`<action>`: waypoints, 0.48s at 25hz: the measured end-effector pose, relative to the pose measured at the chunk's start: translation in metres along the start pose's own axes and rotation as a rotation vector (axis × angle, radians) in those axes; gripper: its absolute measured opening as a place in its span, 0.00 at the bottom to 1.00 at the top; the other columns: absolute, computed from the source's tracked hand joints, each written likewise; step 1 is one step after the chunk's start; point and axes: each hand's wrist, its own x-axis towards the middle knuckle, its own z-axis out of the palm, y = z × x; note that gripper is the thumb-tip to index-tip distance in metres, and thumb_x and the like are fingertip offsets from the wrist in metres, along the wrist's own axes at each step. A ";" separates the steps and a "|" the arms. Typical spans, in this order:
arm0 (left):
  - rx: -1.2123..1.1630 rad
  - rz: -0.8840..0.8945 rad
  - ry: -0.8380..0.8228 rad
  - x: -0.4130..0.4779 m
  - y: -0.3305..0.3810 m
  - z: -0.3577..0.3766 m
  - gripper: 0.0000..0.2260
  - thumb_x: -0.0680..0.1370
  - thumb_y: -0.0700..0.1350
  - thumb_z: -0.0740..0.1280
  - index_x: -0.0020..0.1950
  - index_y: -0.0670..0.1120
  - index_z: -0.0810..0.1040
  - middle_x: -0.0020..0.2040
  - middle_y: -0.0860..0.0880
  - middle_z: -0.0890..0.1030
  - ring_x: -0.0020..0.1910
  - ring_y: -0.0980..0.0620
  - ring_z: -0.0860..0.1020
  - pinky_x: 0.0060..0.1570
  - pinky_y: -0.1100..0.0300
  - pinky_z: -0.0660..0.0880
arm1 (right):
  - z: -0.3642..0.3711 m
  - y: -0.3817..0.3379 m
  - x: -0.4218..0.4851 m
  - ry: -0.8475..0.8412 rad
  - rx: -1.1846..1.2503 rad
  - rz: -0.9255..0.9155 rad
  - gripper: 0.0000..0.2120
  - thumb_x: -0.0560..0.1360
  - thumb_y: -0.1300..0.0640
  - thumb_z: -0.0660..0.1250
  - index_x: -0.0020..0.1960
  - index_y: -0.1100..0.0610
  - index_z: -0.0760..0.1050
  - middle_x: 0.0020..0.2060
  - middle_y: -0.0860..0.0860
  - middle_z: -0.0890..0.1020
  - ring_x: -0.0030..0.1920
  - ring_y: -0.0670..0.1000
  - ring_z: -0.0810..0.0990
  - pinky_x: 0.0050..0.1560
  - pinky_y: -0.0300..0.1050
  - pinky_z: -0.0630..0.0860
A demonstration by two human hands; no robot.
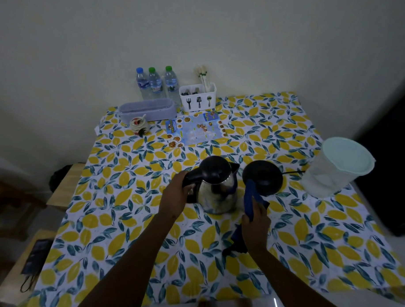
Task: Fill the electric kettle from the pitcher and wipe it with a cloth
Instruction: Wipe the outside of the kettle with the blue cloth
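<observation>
A steel electric kettle (218, 195) with a black lid and handle stands on the lemon-print tablecloth (148, 231) at the table's middle. My left hand (176, 196) grips its black handle on the left side. My right hand (255, 228) holds a blue cloth (250, 196), which sticks up just right of the kettle body and hangs down below the hand. The round black kettle base (265, 176) lies right of the kettle with its cord running right. A clear plastic pitcher (334, 169) with a pale green lid stands at the right edge.
At the back by the wall stand three water bottles (155, 82), a white cutlery caddy (197, 97), a lilac box (148, 110), a small ceramic jar (139, 126) and a printed menu sheet (195, 130). A wooden bench (64, 190) sits left of the table.
</observation>
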 end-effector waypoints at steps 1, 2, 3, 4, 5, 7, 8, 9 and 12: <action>-0.015 0.010 0.028 0.005 0.001 -0.003 0.14 0.81 0.45 0.62 0.67 0.44 0.70 0.59 0.42 0.78 0.55 0.43 0.77 0.48 0.56 0.71 | -0.002 0.004 0.006 -0.039 -0.068 -0.001 0.26 0.75 0.63 0.66 0.73 0.60 0.65 0.68 0.64 0.71 0.54 0.67 0.77 0.51 0.61 0.78; -0.024 0.023 0.048 0.011 0.003 -0.005 0.14 0.81 0.45 0.62 0.66 0.44 0.71 0.58 0.42 0.78 0.54 0.42 0.77 0.48 0.55 0.71 | -0.004 0.007 0.011 -0.090 -0.147 0.010 0.27 0.76 0.60 0.65 0.74 0.57 0.63 0.70 0.61 0.69 0.58 0.66 0.75 0.53 0.61 0.77; -0.024 0.032 0.059 0.018 0.006 -0.007 0.13 0.81 0.45 0.62 0.65 0.44 0.71 0.57 0.42 0.79 0.54 0.42 0.77 0.47 0.55 0.71 | -0.004 0.009 0.017 -0.148 -0.241 0.030 0.28 0.77 0.56 0.63 0.75 0.53 0.60 0.73 0.59 0.66 0.62 0.66 0.71 0.55 0.61 0.76; -0.019 0.033 0.058 0.025 0.009 -0.008 0.12 0.82 0.44 0.61 0.64 0.44 0.72 0.56 0.41 0.79 0.53 0.42 0.77 0.47 0.55 0.70 | -0.002 0.010 0.022 -0.215 -0.343 0.050 0.28 0.78 0.53 0.61 0.76 0.50 0.57 0.75 0.56 0.62 0.66 0.66 0.67 0.57 0.61 0.75; -0.010 0.027 0.049 0.032 0.012 -0.007 0.11 0.82 0.43 0.61 0.64 0.44 0.72 0.56 0.41 0.79 0.52 0.42 0.77 0.47 0.55 0.68 | 0.001 0.009 0.026 -0.290 -0.444 0.061 0.29 0.79 0.49 0.59 0.77 0.47 0.53 0.77 0.54 0.58 0.69 0.66 0.62 0.58 0.61 0.74; 0.001 0.012 0.038 0.042 0.013 -0.001 0.10 0.81 0.41 0.61 0.62 0.43 0.73 0.54 0.40 0.78 0.52 0.40 0.76 0.46 0.55 0.67 | 0.008 0.007 0.033 -0.436 -0.618 0.060 0.31 0.79 0.43 0.56 0.77 0.44 0.45 0.79 0.52 0.50 0.73 0.67 0.55 0.64 0.63 0.69; 0.001 0.002 0.037 0.045 0.012 0.002 0.09 0.81 0.41 0.61 0.61 0.42 0.73 0.54 0.40 0.78 0.52 0.40 0.76 0.46 0.55 0.67 | 0.013 0.006 0.036 -0.487 -0.679 0.061 0.33 0.78 0.39 0.54 0.77 0.43 0.43 0.79 0.53 0.46 0.74 0.67 0.52 0.67 0.64 0.65; -0.003 -0.014 0.038 0.047 0.009 0.005 0.10 0.81 0.42 0.61 0.62 0.42 0.73 0.54 0.40 0.78 0.52 0.40 0.77 0.45 0.55 0.67 | 0.018 0.006 0.037 -0.514 -0.717 0.062 0.34 0.77 0.36 0.53 0.77 0.42 0.41 0.79 0.53 0.43 0.75 0.67 0.50 0.68 0.64 0.62; -0.029 -0.050 0.050 0.049 -0.001 0.009 0.11 0.81 0.45 0.61 0.63 0.44 0.71 0.55 0.41 0.78 0.52 0.41 0.77 0.44 0.56 0.68 | 0.025 0.010 0.035 -0.496 -0.745 0.060 0.34 0.77 0.33 0.49 0.77 0.41 0.38 0.79 0.54 0.40 0.75 0.67 0.48 0.69 0.64 0.60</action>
